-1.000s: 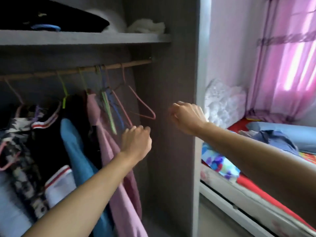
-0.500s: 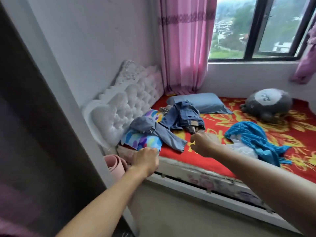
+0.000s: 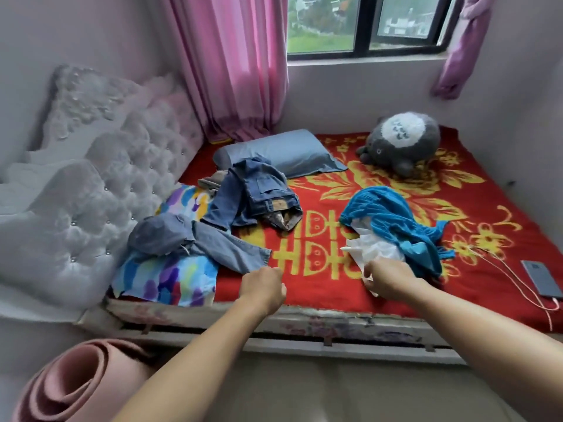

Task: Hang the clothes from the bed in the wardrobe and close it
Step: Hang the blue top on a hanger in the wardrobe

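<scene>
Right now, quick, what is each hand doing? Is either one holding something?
Left hand: closed in a fist, holding nothing.
Right hand: gripping the white garment.

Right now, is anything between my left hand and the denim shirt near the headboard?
Nothing visible. The left hand, curled and empty, is just short of the sleeve cuff of the denim shirt, with only bare red blanket between. The jeans lie farther back; the right hand grips the white garment off to the side.
</scene>
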### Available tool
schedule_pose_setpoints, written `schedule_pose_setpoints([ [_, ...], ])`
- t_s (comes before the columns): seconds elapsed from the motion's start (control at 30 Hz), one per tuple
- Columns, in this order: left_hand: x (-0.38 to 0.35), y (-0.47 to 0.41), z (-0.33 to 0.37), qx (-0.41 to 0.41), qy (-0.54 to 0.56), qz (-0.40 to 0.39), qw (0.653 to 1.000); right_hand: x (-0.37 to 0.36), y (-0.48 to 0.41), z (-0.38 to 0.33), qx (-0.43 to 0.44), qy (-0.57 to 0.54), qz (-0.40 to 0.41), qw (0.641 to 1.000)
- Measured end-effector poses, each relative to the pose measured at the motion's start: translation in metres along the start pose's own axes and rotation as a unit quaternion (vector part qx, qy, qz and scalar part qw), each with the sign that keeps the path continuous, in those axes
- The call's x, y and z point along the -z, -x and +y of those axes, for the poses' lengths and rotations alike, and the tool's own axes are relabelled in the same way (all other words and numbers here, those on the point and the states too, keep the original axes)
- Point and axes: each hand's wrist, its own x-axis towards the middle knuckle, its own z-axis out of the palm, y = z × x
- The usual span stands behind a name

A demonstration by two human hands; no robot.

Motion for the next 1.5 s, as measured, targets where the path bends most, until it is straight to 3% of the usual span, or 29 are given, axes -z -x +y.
schedule_pose_setpoints([
  [0.3,-0.024,-0.141,0.051,-0.044,0.011,-0.066,0.997,-0.015,-0.109,0.113,-0.139,-0.058,-0.056,0.987],
  [0.73,-0.142,-0.362,0.176,0.014,0.054,-0.168,0.984,-0.122,-0.367,0.307,-0.185,-0.108,-0.071,0.974],
  [0.83,-0.172,-0.393,0.192,0.03,0.057,-0.173,0.983,-0.149,-0.41,0.324,-0.197,-0.117,-0.071,0.971],
  [0.97,-0.193,-0.41,0.201,0.041,0.047,-0.187,0.98,-0.182,-0.433,0.338,-0.285,-0.101,-0.136,0.943],
  [1.07,-0.193,-0.407,0.201,0.044,0.037,-0.191,0.98,-0.193,-0.434,0.34,-0.311,-0.154,-0.117,0.931],
  [1.27,-0.155,-0.388,0.182,0.085,0.05,-0.185,0.978,-0.126,-0.431,0.29,-0.179,-0.374,-0.055,0.908],
  [1.5,-0.067,-0.349,0.149,0.105,0.088,-0.122,0.983,0.024,-0.388,0.224,-0.061,-0.582,-0.165,0.794],
])
